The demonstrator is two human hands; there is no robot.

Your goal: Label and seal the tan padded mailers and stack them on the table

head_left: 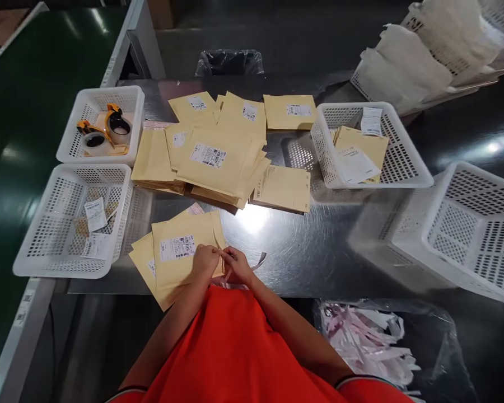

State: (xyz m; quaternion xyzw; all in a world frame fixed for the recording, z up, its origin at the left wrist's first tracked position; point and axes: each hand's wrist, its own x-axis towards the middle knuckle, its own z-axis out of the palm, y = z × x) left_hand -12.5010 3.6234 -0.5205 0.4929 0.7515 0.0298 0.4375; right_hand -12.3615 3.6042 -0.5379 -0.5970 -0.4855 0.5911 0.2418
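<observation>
A yellow padded envelope [172, 229] with a white printed label lies at the table's near edge, over another envelope [141, 254]. My left hand [206, 260] is closed at the envelope's right edge, its fingers pinching near the flap. Right beside it, my right hand [236, 264] is closed too, with its fingertips meeting the left ones at that edge. What sits between the fingertips is too small to make out. A thin pale strip [259, 261] shows just right of my right hand. Beyond the hands lies a heap of labelled yellow envelopes [235, 140].
White baskets stand at left, one with tape dispensers [117, 126], one with paper slips [96, 214]. At right are a basket holding envelopes [411, 173] and another basket [487, 212]. A bag of pinkish strips [365, 341] is below the table edge. A green conveyor [17, 140] runs along the left.
</observation>
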